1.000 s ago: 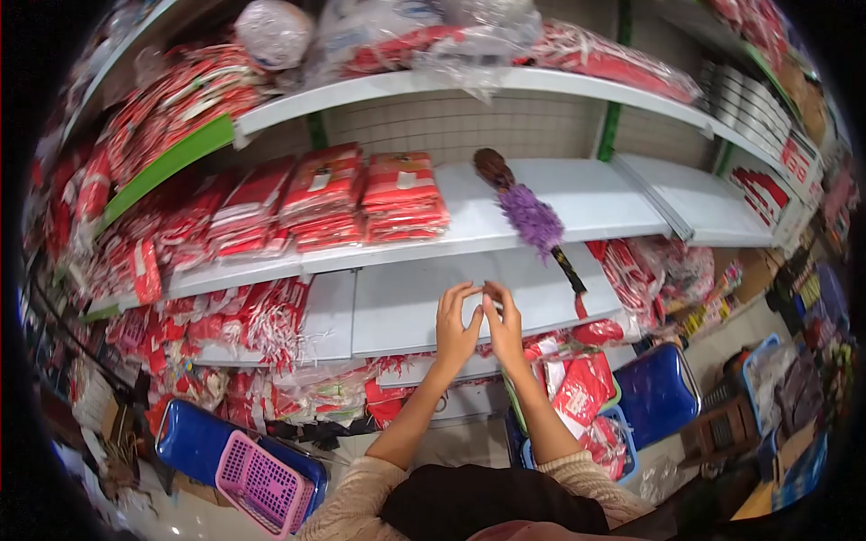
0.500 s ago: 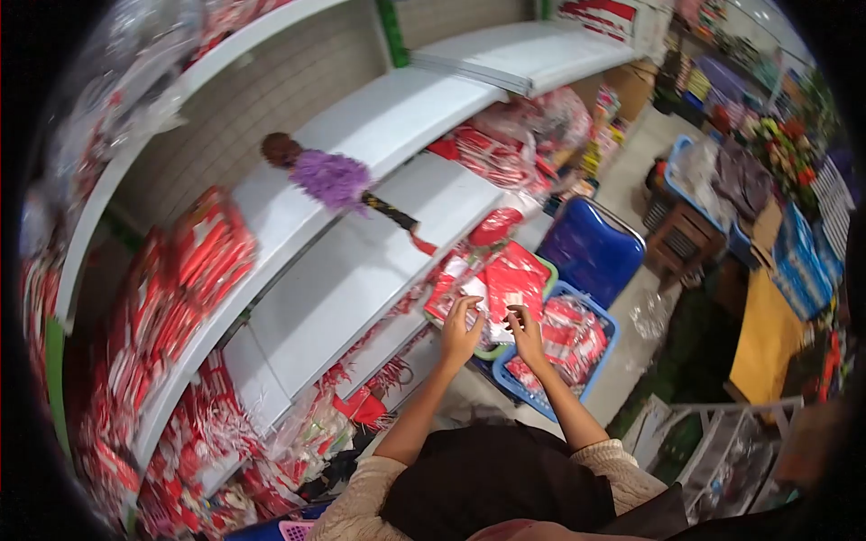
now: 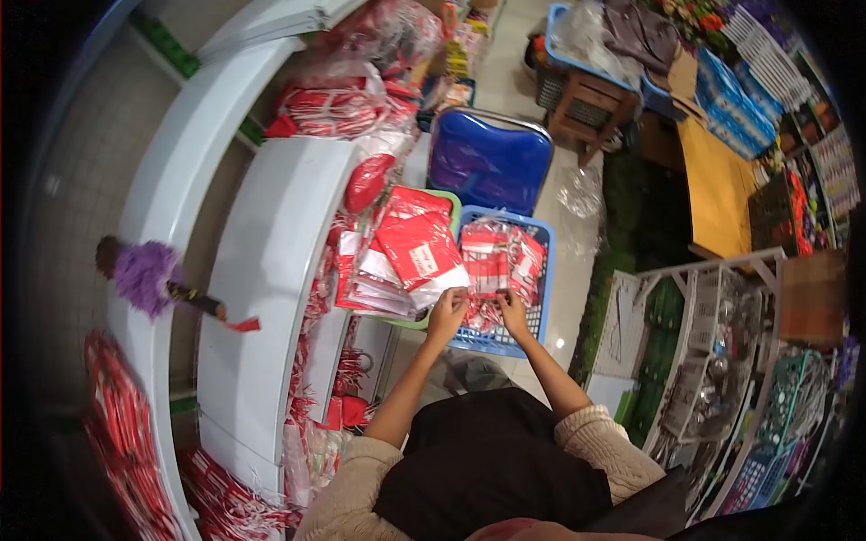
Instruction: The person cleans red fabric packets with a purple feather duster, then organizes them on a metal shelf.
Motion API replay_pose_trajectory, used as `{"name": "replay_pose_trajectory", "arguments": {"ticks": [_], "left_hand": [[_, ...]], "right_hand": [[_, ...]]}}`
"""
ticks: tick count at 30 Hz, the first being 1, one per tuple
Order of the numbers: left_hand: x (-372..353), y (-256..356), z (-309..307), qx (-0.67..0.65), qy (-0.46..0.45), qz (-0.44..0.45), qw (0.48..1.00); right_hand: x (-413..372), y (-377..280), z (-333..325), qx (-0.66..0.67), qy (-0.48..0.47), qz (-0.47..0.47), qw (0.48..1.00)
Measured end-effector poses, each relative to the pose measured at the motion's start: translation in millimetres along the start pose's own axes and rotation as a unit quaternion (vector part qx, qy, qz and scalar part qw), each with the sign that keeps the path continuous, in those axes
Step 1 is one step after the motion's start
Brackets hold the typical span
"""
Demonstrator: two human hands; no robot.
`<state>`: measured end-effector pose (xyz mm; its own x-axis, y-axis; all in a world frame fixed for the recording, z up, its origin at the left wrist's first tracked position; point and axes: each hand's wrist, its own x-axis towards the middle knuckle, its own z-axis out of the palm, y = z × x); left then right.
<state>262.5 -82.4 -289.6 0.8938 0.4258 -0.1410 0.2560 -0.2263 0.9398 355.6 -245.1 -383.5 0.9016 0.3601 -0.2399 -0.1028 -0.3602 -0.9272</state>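
Observation:
My left hand [image 3: 447,314] and my right hand [image 3: 514,311] are close together over the near end of a blue basket [image 3: 544,270]. Both pinch a clear-wrapped red-and-white packet [image 3: 487,270] that lies in the basket among several like it. Just left of the blue basket stands a green basket [image 3: 454,204] piled with red packets [image 3: 417,248]. My cream knit sleeves and a dark apron fill the bottom of the view.
White shelves [image 3: 262,270] run along the left, with a purple feather duster [image 3: 144,273] on one. Red goods hang below and beside the shelves. A blue chair [image 3: 487,162] stands beyond the baskets, with a wooden stool [image 3: 586,104], a yellow table [image 3: 717,185] and wire racks [image 3: 713,361] to the right.
My view has swung from the shelves down to the baskets on the floor. Both hands dropped from in front of the shelf into the blue basket and closed on a packet.

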Motion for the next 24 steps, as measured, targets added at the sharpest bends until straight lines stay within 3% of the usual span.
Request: {"name": "replay_pose_trajectory", "arguments": {"ticks": [3,6,10,12,13,14,18,20,22,24], "left_hand": [[22,-67,29,-0.114,-0.078,-0.035,0.990],[28,-60,38,-0.301,-0.113,-0.215,0.922],[33,-96,51,-0.295,-0.113,-0.297,0.901],[33,-117,61,-0.206,-0.081,-0.262,0.940],[35,-115,63,-0.161,-0.064,-0.242,0.955],[32,-113,63,-0.218,-0.067,-0.232,0.946],[35,-90,44,-0.278,-0.105,-0.312,0.902],[37,-104,51,-0.261,-0.081,-0.270,0.923],[41,-133,63,-0.236,-0.075,-0.231,0.941],[38,-115,57,-0.196,-0.155,-0.258,0.933]], "right_hand": [[10,13,-2,-0.038,0.092,-0.001,0.995],[23,24,2,-0.024,0.157,0.021,0.987],[42,54,12,-0.102,0.168,0.048,0.979],[42,55,18,-0.234,0.193,0.021,0.953],[40,57,20,-0.188,0.191,0.030,0.963],[39,57,21,-0.143,0.188,0.038,0.971],[36,69,18,-0.089,0.162,0.034,0.982],[40,82,14,-0.006,0.118,0.056,0.991],[31,38,-3,0.073,0.054,0.126,0.988],[20,1,-18,0.098,0.010,0.151,0.984]]}}
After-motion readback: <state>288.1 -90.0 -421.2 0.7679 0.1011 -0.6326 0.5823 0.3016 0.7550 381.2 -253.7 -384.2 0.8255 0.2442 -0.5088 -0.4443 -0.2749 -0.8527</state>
